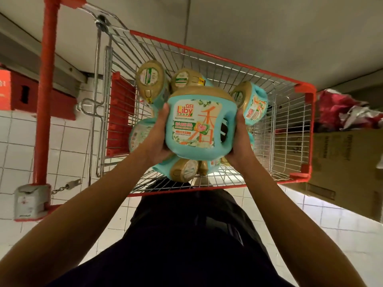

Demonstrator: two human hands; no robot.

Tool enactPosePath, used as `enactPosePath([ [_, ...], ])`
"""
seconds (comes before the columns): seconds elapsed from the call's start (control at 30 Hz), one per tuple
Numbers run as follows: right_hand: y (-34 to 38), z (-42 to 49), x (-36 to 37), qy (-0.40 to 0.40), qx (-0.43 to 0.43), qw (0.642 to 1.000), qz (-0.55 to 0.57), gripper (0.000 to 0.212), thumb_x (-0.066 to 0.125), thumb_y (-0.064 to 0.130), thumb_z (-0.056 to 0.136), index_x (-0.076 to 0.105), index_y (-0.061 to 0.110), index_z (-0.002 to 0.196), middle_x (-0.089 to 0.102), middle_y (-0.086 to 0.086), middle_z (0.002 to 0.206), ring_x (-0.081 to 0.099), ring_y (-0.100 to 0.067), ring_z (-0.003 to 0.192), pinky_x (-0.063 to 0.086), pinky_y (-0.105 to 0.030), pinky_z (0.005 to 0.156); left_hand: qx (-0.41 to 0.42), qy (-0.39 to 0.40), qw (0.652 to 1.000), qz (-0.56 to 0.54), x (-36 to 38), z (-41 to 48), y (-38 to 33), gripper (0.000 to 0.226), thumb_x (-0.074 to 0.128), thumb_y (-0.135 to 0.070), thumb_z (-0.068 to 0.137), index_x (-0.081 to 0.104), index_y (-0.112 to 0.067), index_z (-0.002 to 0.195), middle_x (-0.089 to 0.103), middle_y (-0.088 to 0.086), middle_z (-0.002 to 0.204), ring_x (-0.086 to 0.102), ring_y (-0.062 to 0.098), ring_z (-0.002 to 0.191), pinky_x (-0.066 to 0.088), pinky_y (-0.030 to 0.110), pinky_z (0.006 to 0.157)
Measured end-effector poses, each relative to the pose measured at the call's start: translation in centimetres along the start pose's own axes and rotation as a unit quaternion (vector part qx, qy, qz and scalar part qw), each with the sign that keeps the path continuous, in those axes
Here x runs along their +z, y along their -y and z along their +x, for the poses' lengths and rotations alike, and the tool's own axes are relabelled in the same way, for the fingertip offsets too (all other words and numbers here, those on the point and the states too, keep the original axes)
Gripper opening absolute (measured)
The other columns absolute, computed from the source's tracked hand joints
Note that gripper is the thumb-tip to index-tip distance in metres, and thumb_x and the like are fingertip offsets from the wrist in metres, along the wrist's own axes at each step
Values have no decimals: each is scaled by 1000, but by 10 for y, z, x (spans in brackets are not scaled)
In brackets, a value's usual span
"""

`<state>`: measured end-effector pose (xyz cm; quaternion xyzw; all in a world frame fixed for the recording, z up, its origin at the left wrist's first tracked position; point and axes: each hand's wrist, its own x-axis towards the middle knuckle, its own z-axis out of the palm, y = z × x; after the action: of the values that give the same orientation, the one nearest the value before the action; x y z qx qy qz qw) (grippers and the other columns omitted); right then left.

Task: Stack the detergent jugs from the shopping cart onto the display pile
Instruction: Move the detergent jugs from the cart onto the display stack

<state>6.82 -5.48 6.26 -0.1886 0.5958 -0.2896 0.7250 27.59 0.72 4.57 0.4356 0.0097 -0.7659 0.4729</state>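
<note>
Held jug: a teal Liby detergent jug (199, 121) is raised above the shopping cart (228, 61), clear of the load beneath it.
Pointing: its gold cap (207, 92) points away from the person and its base points toward them, so the long axis runs near to far. The printed label faces up at the camera, and the moulded grip hole is on the right side.
Hands: the left hand (159, 139) clasps the jug's left flank with its thumb up along the edge. The right hand (238, 141) clasps the handle side. Both grasp the jug.
Cart load: more teal jugs lie tumbled in the wire basket. Two are at the far left (150, 81) and far middle (186, 78), caps toward the camera. One is at the right (251, 100), one at the left (141, 135), and one is under the held jug at the near side (183, 169).
Edges: the red basket rim encloses the load on all sides. The near rim sits close to the person's dark clothing.
Left side: the red cart handle (48, 79) with a coin lock (31, 201) and chain stands over white tiled floor (68, 141). A red crate (31, 94) sits beyond it.
Right side: a cardboard box (348, 162) stands just beside the cart, with crumpled red wrapping (342, 112) behind it.
</note>
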Motion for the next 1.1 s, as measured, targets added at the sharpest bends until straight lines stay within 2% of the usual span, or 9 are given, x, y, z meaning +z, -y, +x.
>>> enactPosePath([
  [0.13, -13, -27, -38, -22, -18, 998, 54, 71, 31, 67, 106, 56, 18, 150, 65, -19, 142, 58, -42, 137, 42, -65, 117, -20, -5, 998, 65, 27, 6, 22, 70, 39, -68, 103, 56, -19, 151, 60, 18, 149, 59, 39, 137, 53, 60, 106],
  [0.23, -23, -49, -66, -48, -30, 994, 88, 73, 29, 67, 106, 53, 17, 153, 65, -18, 142, 58, -42, 137, 43, -65, 116, -45, 3, 993, 111, 46, 6, 40, 73, 37, -69, 102, 51, -20, 155, 60, 16, 151, 57, 38, 140, 44, 63, 115],
  [0.37, -38, -82, -108, -87, -62, 988, 115, 64, 26, 66, 107, 71, 28, 132, 75, -7, 130, 69, -29, 126, 47, -63, 113, -73, 37, 982, 169, 77, 3, 69, 72, 37, -74, 100, 59, -25, 148, 63, 12, 148, 61, 34, 136, 53, 57, 108],
  [0.43, -44, -100, -132, -103, -79, 982, 135, 62, 26, 66, 108, 76, 32, 124, 76, -3, 127, 71, -24, 122, 48, -63, 113, -86, 53, 973, 205, 96, 1, 88, 73, 35, -75, 100, 60, -25, 148, 64, 12, 147, 62, 34, 135, 51, 58, 110],
  [0.57, -57, -137, -184, -165, -108, 964, 177, 70, 32, 66, 106, 61, 15, 145, 70, -13, 136, 65, -35, 131, 47, -66, 112, -101, 81, 953, 273, 138, -4, 135, 72, 33, -75, 101, 60, -27, 148, 65, 11, 146, 63, 33, 135, 53, 56, 107],
  [0.63, -69, -159, -213, -181, -117, 955, 203, 71, 32, 66, 107, 56, 14, 149, 68, -15, 139, 63, -39, 132, 46, -68, 111, -109, 99, 945, 293, 161, -11, 163, 71, 35, -73, 102, 60, -25, 148, 65, 13, 146, 63, 34, 134, 57, 53, 102],
  [0.87, -116, -233, -316, -201, -147, 930, 269, 67, 29, 62, 109, 54, 16, 150, 65, -21, 141, 60, -43, 134, 45, -71, 111, -130, 144, 915, 354, 215, -42, 273, 66, 43, -76, 98, 70, -31, 138, 65, 12, 145, 62, 33, 135, 54, 56, 107],
  [0.97, -135, -268, -361, -219, -160, 920, 282, 65, 29, 62, 109, 55, 17, 149, 68, -18, 138, 63, -40, 132, 51, -65, 108, -144, 169, 901, 372, 237, -56, 326, 67, 37, -75, 101, 69, -30, 139, 66, 11, 144, 62, 33, 135, 59, 49, 99],
  [1.1, -157, -308, -415, -260, -172, 898, 312, 66, 31, 62, 108, 56, 17, 148, 70, -16, 134, 64, -38, 130, 52, -62, 108, -153, 228, 872, 406, 269, -71, 387, 72, 28, -74, 104, 60, -26, 148, 61, 13, 150, 58, 33, 140, 55, 54, 106],
])
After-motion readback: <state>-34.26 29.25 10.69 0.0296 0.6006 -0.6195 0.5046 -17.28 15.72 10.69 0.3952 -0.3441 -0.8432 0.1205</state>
